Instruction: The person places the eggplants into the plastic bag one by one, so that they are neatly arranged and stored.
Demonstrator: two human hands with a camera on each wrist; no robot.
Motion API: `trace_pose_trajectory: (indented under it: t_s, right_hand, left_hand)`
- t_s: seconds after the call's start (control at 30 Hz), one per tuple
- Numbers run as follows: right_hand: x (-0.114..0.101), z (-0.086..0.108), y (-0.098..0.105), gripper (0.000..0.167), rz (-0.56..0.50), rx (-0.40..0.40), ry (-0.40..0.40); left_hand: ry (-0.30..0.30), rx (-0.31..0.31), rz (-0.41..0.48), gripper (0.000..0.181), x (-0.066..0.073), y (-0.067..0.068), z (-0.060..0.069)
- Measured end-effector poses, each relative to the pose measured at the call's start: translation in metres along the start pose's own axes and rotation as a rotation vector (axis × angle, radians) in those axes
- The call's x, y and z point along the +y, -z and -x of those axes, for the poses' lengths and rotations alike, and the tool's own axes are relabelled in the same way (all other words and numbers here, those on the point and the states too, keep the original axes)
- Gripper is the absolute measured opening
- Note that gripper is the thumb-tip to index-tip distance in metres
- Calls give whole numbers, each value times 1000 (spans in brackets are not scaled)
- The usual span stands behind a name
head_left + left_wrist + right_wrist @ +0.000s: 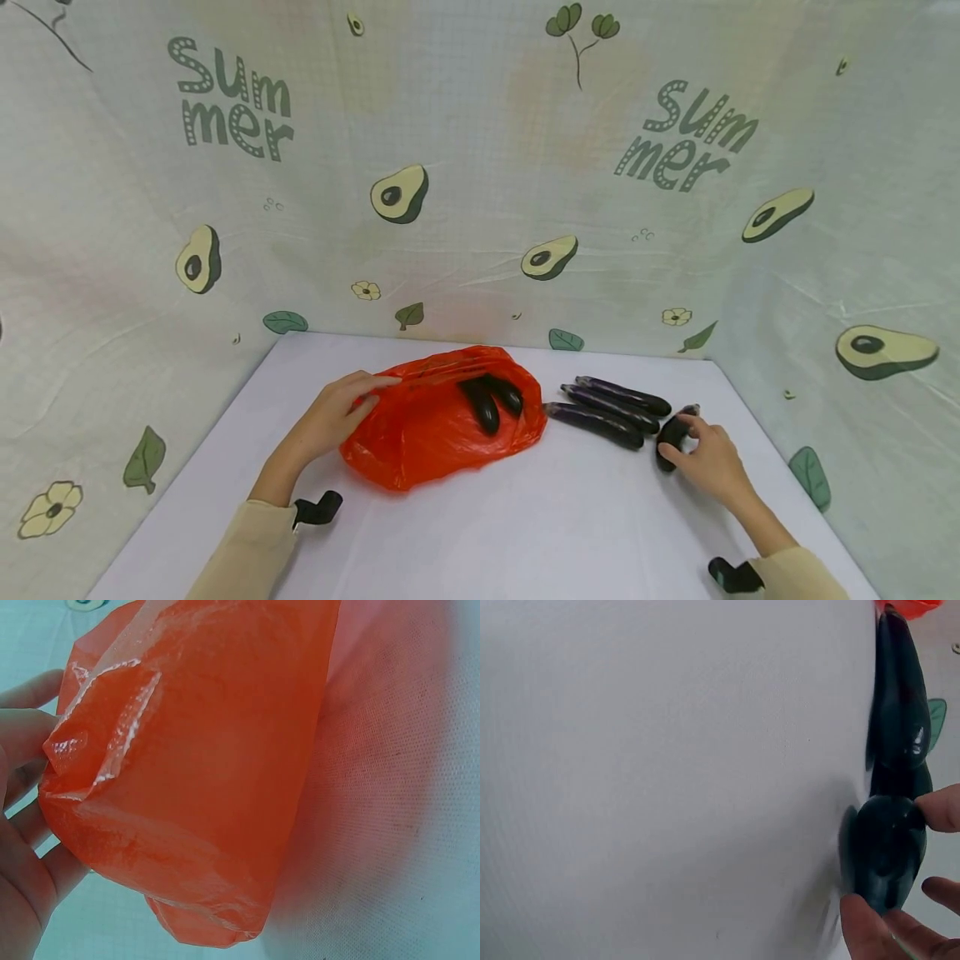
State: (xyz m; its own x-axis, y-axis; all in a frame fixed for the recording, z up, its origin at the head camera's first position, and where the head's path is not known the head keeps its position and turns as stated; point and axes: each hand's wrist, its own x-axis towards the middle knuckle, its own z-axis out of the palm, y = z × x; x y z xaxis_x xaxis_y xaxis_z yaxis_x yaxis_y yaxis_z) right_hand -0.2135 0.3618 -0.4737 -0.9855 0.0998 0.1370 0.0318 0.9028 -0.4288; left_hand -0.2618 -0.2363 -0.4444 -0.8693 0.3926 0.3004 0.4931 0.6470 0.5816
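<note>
At the left, my left hand point(341, 412) holds the edge of a red plastic bag point(442, 454). In the left wrist view the bag point(210, 765) covers part of the fingers. The bag lies on its side with its mouth spread, and two dark eggplants point(482, 404) show inside. On the right, my right hand point(708, 458) grips a single eggplant point(670, 442) between thumb and fingers. That eggplant point(889, 847) lies close to the surface in the right wrist view. Three more eggplants point(596, 423) lie side by side between the bag and my right hand.
A white-covered table point(510, 533) lies under everything. Pale cloth point(465, 92) printed with avocados, leaves and lettering stands behind and on both sides. A dark wrist camera point(318, 508) sits by the left sleeve, another point(735, 575) by the right sleeve.
</note>
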Motion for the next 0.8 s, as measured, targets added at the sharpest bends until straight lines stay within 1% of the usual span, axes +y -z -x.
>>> trace_pose_trajectory:
  t_s: [0.27,0.37,0.63,0.8]
  right_hand:
    - [7,-4,3,63,2,-49,-15]
    - [6,-4,3,62,3,-55,-12]
    - [7,-3,2,67,15,-71,-7]
    - [7,-3,5,68,2,-88,-23]
  left_hand:
    - [6,-3,4,50,0,0,1]
    - [4,-3,-2,50,0,0,0]
    - [10,-3,10,51,3,1,1]
    - [12,-2,8,51,3,1,1]
